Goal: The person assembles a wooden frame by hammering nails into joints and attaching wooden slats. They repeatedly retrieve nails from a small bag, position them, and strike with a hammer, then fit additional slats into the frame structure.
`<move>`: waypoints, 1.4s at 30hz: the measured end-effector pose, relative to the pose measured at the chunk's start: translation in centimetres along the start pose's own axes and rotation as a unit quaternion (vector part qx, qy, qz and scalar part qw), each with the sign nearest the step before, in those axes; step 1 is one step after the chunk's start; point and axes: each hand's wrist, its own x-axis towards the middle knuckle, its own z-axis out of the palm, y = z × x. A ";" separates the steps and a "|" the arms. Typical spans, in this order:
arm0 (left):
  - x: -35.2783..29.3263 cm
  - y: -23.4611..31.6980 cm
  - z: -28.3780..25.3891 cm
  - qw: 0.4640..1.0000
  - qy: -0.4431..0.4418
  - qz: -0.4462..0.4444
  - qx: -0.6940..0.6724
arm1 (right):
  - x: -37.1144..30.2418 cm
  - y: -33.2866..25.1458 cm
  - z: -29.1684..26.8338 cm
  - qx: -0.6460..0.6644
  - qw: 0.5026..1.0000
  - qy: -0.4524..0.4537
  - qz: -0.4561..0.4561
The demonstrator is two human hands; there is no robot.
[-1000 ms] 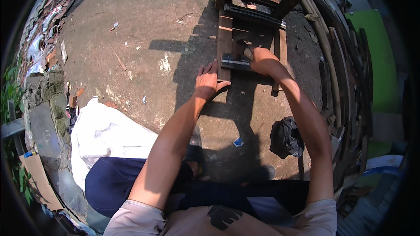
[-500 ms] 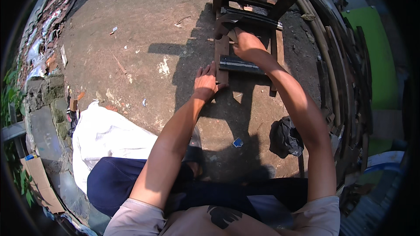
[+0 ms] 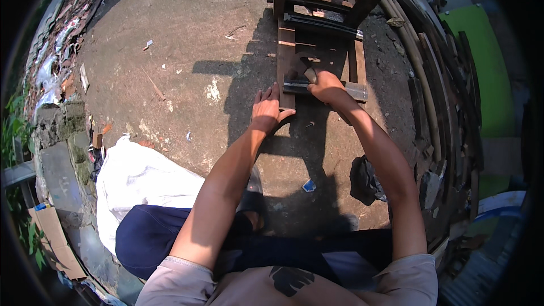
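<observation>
A wooden frame [image 3: 287, 45] of rails and crosspieces, like a chair or ladder, lies on the ground ahead. My left hand [image 3: 266, 109] rests at the near end of its left rail, with fingers stretched out along the outer edge and the thumb by the end. In my right hand [image 3: 327, 86] is a hammer [image 3: 310, 73], gripped by its handle. Its dark head is just above or against the joint between the left rail and the near dark crosspiece [image 3: 352, 90]; I cannot tell if it touches. Any nail there is hidden.
A white sack [image 3: 144, 173] lies to the left beside my leg. Long wood strips [image 3: 433, 90] are stacked along the right, beside a green panel [image 3: 481, 73]. A black plastic bag [image 3: 364, 181] and a small blue scrap [image 3: 309, 185] lie on the concrete floor [image 3: 170, 68].
My right hand and the hammer have dropped nearer to me, from above the rail to the near crosspiece joint. My left hand has stayed in place.
</observation>
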 end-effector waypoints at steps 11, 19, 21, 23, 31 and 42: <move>0.0 1.3 -1.0 1.000 -0.008 -0.005 -0.018 | -3.6 3.1 4.1 0.150 0.975 0.118 -0.114; -0.3 0.9 -1.2 1.000 -0.002 -0.015 -0.019 | -3.9 0.1 1.8 0.219 0.943 0.203 -0.146; -0.3 0.9 -0.9 1.000 0.007 -0.005 -0.016 | -3.8 0.5 2.5 0.198 0.943 0.229 -0.134; 0.0 0.8 -0.5 1.000 0.004 -0.002 -0.013 | -3.0 1.7 4.9 0.169 0.958 0.209 -0.098; -0.1 0.8 -0.9 1.000 -0.012 -0.025 -0.007 | -4.4 -0.4 1.1 0.206 0.959 0.176 -0.083; 0.0 -0.6 0.3 0.999 0.011 0.026 0.046 | -3.8 -0.7 -0.1 0.178 0.954 0.204 -0.133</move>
